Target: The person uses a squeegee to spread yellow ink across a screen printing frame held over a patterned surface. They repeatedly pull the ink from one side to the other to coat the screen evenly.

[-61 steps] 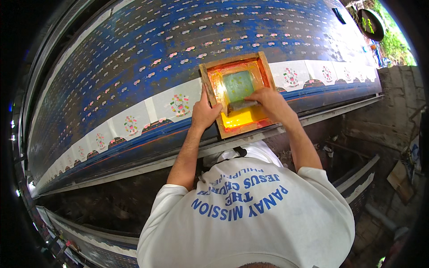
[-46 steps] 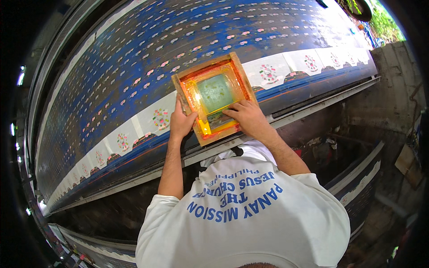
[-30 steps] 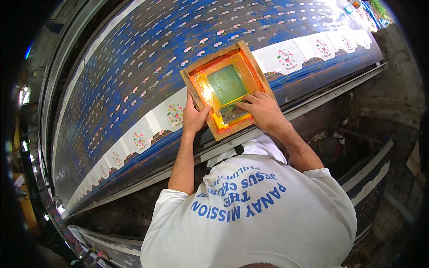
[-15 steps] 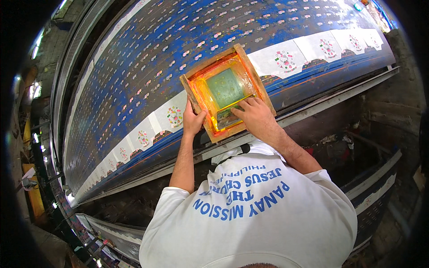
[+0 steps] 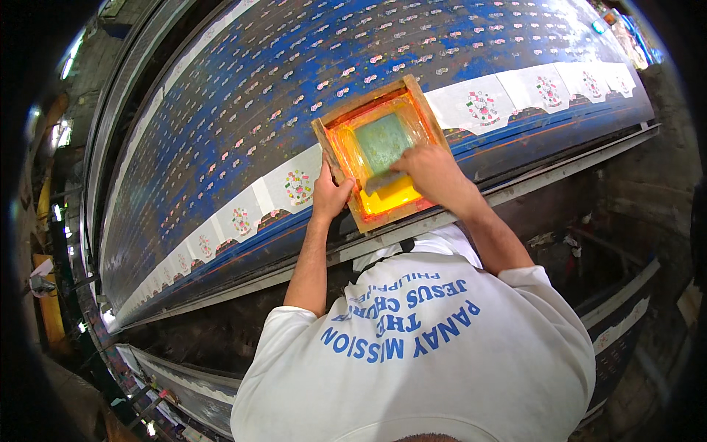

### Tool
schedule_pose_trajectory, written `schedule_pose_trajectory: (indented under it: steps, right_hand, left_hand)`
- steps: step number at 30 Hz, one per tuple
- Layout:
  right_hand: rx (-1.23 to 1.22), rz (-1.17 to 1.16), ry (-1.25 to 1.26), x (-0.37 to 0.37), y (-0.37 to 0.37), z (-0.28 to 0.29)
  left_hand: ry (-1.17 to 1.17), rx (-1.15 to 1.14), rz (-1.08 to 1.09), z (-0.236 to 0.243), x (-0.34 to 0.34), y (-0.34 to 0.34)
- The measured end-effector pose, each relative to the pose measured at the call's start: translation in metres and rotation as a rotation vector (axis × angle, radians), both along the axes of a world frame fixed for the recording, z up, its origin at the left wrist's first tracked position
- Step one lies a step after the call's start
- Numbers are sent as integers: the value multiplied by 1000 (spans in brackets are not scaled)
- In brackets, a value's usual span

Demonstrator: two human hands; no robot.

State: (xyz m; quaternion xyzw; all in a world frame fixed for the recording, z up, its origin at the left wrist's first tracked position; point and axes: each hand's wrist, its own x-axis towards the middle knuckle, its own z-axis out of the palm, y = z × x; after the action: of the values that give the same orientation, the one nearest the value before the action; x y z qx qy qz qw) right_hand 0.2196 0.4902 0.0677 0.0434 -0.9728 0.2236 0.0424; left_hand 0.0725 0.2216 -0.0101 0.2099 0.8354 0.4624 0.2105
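On the long blue printing table (image 5: 221,147), printed white pieces (image 5: 294,188) lie in a row along the near edge. The left hand (image 5: 329,195) presses the left rail of the wooden screen frame (image 5: 379,151), fingers together on the wood. If that hold slackens, the frame could creep and blur the print. The right hand (image 5: 431,171) is closed on a squeegee (image 5: 383,180) inside the frame; an uneven pull could leave yellow ink (image 5: 394,197) patchy.
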Motion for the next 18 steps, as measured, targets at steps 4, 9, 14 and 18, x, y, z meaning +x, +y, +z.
schedule_pose_trajectory:
  steps: [4,9,14,18]
  right_hand:
    - [63,-72,-155,-70,22,2]
    - [57,-68,-100,-121,18,1]
    - [121,60,-290,-97,13,20]
    - [169,273,-148,-38,5,16]
  left_hand:
    - [-186,-235,4,50,4,22]
    - [31,-138,-52,3,1,-6]
    - [-236,-91,4,41,7,2]
    - [-178,-28,-18,31,8,-4]
